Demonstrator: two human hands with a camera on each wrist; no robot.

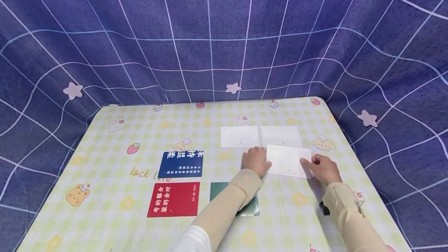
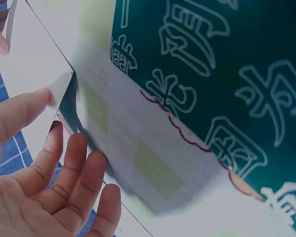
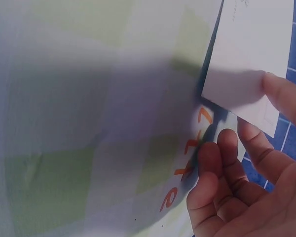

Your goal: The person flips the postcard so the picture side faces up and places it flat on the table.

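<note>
A white card with faint small print [image 1: 288, 161] is held between both hands, slightly above the table. My left hand [image 1: 255, 161] pinches its left edge, the thumb on the upper face and the index finger underneath. At the opposite edge my right hand [image 1: 326, 169] grips it the same way; the other fingers [image 3: 227, 148] curl below. Behind lie two more white cards, a left one [image 1: 239, 137] and a right one [image 1: 281, 133], side by side. The left forearm partly covers a green card [image 1: 252, 209], whose outlined characters show in the left wrist view.
A blue card with white characters [image 1: 181, 164] lies left of the hands, and a red card [image 1: 174, 200] lies nearer. The checked tablecloth [image 1: 105, 158] carries cartoon prints. A dark blue curtain with a line grid [image 1: 189, 49] stands behind the table and at its sides.
</note>
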